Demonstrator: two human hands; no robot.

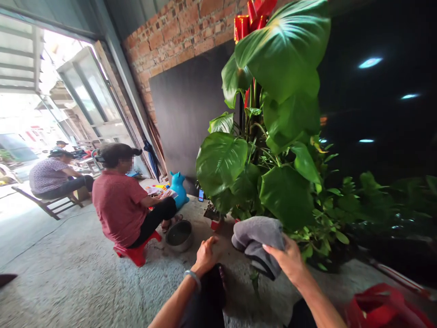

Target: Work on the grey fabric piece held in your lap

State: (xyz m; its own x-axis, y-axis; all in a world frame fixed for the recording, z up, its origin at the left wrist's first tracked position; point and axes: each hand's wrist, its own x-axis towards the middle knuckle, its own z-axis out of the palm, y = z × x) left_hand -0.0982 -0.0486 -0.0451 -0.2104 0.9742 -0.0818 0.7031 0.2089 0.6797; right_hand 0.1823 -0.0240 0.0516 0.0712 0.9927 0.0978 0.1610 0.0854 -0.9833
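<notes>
A folded grey towel [258, 237] with a dark edge is gripped in my right hand [290, 257], thumb on top, in front of a large leafy potted plant [221, 157]. The towel sags over the floor near the plant's base. To its left, my left hand [206, 256] hovers apart from it, fingers curled in, with nothing visible in them. A pale bangle [193, 279] circles that wrist. The fingertips of my left hand are slightly blurred.
A metal basin [179, 237] stands on the concrete floor beside a person in a red shirt [118, 205] on a red stool [138, 256]. A blue animal toy [178, 191] is behind. A red bag [385, 307] lies at lower right. Another person [51, 175] sits near the doorway.
</notes>
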